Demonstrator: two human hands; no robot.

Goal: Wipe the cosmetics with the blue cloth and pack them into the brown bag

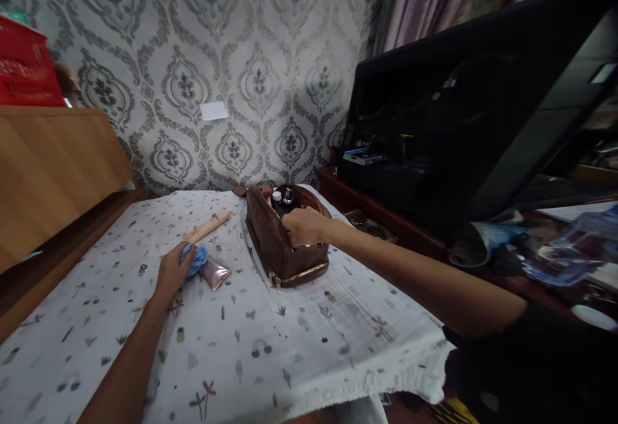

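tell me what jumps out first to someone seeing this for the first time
The brown leather pouch stands open in the middle of the patterned cloth, with small bottles showing in its top and the right hand on its rim. To its left, the left hand grips a blue bundle beside a shiny pink packet. A big black screen fills the right side.

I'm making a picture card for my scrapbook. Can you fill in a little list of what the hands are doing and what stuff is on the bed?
left hand: grips a soft light-blue bundle
right hand: on the rim of the open brown leather pouch
inside pouch: small bottles, white and silver caps
beside left hand: shiny pink foil packet, flat pale wooden stick
surface: white printed cloth
right side: large black open case
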